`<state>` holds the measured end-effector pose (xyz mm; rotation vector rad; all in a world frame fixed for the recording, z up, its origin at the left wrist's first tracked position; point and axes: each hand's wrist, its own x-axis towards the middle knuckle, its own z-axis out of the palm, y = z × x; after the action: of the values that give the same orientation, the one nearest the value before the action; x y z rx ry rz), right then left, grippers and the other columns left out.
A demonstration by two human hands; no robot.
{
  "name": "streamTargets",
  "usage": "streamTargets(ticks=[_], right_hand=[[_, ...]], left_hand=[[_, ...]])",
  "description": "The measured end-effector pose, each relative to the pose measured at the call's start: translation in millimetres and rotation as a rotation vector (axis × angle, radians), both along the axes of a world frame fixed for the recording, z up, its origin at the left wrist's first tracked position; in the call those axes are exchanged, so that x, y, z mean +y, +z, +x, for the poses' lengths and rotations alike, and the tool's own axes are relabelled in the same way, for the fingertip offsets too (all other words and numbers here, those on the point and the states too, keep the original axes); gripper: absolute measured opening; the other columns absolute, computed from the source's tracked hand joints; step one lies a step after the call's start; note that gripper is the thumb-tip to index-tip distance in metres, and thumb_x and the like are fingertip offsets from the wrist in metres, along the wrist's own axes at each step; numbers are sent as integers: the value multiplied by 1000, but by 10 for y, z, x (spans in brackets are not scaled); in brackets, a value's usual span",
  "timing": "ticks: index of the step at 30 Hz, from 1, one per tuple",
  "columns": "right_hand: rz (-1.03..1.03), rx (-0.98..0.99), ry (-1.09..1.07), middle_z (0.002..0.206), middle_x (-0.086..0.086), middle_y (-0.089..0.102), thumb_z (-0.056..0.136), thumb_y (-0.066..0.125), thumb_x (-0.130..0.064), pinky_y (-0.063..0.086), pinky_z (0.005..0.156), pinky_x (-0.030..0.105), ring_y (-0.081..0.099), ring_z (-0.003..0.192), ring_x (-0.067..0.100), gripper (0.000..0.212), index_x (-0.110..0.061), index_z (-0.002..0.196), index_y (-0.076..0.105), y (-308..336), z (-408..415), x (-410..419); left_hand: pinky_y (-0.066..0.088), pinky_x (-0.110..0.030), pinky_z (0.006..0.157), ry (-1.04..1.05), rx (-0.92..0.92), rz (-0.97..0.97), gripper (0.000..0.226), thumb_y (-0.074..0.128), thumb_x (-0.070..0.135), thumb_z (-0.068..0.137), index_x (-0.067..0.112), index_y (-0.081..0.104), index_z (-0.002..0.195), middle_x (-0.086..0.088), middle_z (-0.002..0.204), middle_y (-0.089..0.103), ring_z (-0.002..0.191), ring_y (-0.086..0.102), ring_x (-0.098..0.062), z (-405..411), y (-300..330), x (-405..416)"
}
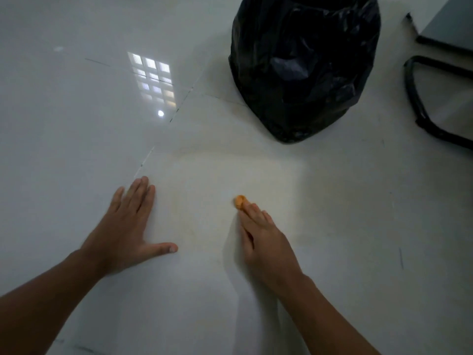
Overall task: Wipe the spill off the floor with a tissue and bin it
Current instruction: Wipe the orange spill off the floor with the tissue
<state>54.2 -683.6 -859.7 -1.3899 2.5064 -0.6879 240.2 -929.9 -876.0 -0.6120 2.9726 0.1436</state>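
On the glossy white tiled floor (76,129) lay one faint yellowish spill (204,201), one black bin bag (304,65) beyond it, while your left hand (125,226) rested flat, fingers spread, and your right hand (263,242) pressed one orange-stained tissue wad (240,201) under straight fingers.

1. Two bare forearms enter from the lower edge, one from 7 o'clock and one from 5 o'clock; no sleeve shows on either.
2. The left hand (128,234) wears no glove, ring or watch.
3. The right hand (266,242) is likewise ungloved and without jewellery.
4. A short, unpainted thumbnail shows on the left thumb.
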Motion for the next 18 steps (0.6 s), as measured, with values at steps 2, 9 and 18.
streamTargets(ticks=[2, 9, 18], right_hand=[[-98, 58, -34, 137, -1, 59, 87, 65, -6, 35, 108, 23, 56, 123, 17, 40, -13, 126, 65, 7, 47, 95], [-127, 192, -236, 89, 3, 70, 77, 72, 2, 44, 74, 25, 60, 80, 27, 22, -11, 95, 76, 136, -230, 356], [-204, -112, -761, 87, 1, 46, 94, 61, -19, 42, 73, 29, 55, 82, 25, 14, -6, 96, 67, 157, -379, 916]], left_hand=[[7, -50, 122, -6, -6, -1, 135, 31, 99, 70, -5, 15, 155, -24, 165, 5, 154, 3, -32, 52, -3, 92], [4, -43, 121, 10, 5, 32, 129, 29, 95, 76, -6, 19, 154, -25, 164, 9, 153, 5, -31, 196, 25, 360], [0, -42, 122, 18, 37, 23, 124, 24, 93, 78, -3, 15, 156, -21, 165, 5, 154, -2, -27, 222, -21, 400]])
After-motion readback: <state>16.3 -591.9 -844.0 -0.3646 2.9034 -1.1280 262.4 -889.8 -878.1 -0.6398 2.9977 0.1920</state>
